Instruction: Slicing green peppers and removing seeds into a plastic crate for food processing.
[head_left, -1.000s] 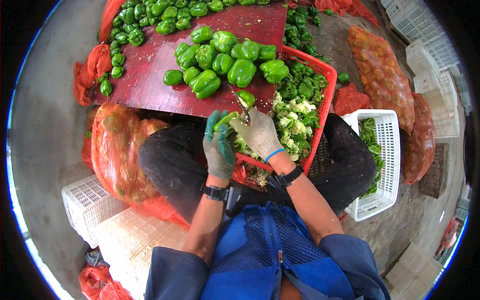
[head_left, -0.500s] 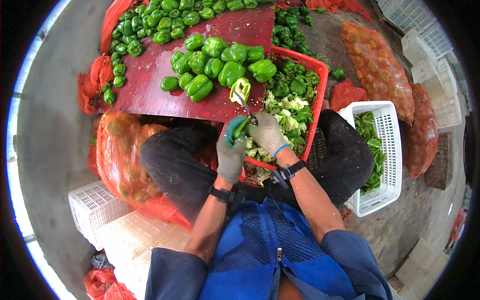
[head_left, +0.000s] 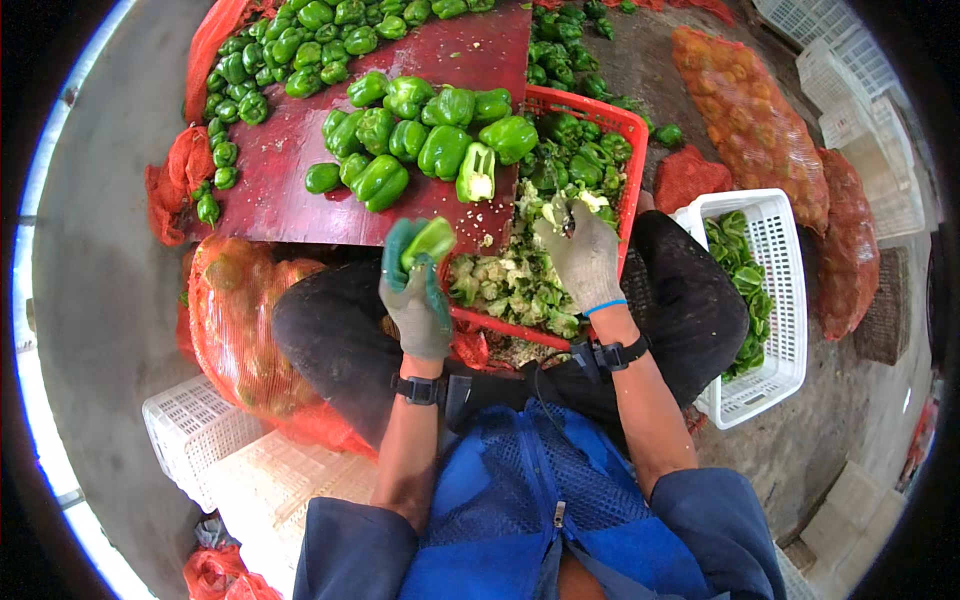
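My left hand (head_left: 415,300), in a grey and green glove, is shut on a cut green pepper half (head_left: 430,241) just below the red board (head_left: 290,190). Over the red crate (head_left: 592,106), my gloved right hand (head_left: 582,258) grips a small dark knife (head_left: 566,213), above the heap of pale pepper cores and scraps (head_left: 510,285). Another pepper half (head_left: 477,172) lies cut side up on the board, beside several whole green peppers (head_left: 420,135).
A white basket (head_left: 790,250) with cut pepper pieces stands at my right knee. Orange mesh sacks of peppers lie at the left (head_left: 235,320) and far right (head_left: 750,110). White crates (head_left: 195,430) sit at lower left, with more stacked at upper right (head_left: 850,70).
My hands have moved apart. The right hand swung right over the red crate. One pepper half now lies on the board and the left hand keeps the other half.
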